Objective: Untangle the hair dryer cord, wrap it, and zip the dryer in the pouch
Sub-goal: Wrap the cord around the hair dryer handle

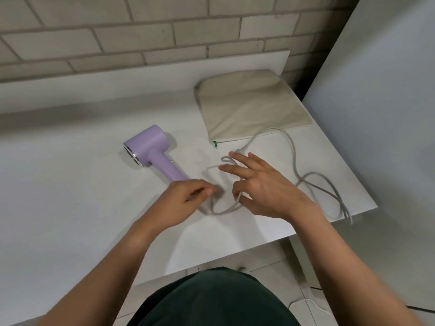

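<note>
A lilac hair dryer (pixel 150 151) lies on its side on the white table (pixel 70 184), nozzle to the left and handle pointing toward me. Its grey cord (pixel 292 147) runs from the handle's end in loose loops to the right, past the plug near the pouch, and over the table's right edge. My left hand (pixel 186 201) pinches the cord just beyond the handle. My right hand (pixel 261 184) pinches a loop of cord between thumb and a finger, its other fingers spread out. A beige fabric pouch (pixel 249 102) with a green zip pull lies flat at the back right.
A brick wall (pixel 141 31) stands behind the table. A large grey panel (pixel 376 90) rises at the right, close to the table's right edge. Tiled floor shows below the front edge, by my dark shorts.
</note>
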The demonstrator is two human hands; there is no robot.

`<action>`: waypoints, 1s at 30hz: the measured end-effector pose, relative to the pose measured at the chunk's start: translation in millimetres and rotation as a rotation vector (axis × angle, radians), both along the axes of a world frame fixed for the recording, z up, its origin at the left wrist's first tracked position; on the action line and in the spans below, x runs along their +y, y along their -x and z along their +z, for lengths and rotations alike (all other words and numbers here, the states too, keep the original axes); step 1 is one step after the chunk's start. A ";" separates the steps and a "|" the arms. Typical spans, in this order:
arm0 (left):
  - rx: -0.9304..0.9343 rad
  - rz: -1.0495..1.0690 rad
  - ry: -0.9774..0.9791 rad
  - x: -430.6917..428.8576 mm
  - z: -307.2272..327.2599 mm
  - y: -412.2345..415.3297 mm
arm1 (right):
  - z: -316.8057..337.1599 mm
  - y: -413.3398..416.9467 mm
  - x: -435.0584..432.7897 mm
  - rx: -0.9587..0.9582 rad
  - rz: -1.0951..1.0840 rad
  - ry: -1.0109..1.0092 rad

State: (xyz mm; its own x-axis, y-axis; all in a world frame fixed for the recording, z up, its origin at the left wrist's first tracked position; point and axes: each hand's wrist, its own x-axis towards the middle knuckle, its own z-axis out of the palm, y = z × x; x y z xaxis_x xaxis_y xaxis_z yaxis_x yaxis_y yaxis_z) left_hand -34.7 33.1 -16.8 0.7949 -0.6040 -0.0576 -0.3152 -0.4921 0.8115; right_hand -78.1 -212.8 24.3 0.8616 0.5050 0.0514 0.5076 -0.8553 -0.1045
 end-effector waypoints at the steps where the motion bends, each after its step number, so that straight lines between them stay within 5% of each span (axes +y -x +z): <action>1: -0.074 0.042 -0.029 14.6 0.1 -10.6 | 3.6 -0.2 1.0 0.016 0.005 0.006; 9: -0.561 -0.182 -0.584 65.9 -29.8 -89.4 | 30.0 -11.2 19.3 0.151 0.084 0.123; 16: -0.604 -0.428 -0.728 46.0 -19.3 -118.1 | 48.6 -18.0 30.6 0.308 0.045 0.216; 21: -0.588 -0.515 -0.715 49.9 1.3 -119.3 | 82.4 -23.0 32.5 0.590 0.012 -0.023; 30: -0.770 -0.356 -0.717 32.0 67.3 -102.3 | 110.7 -67.0 17.8 0.375 -0.107 -0.647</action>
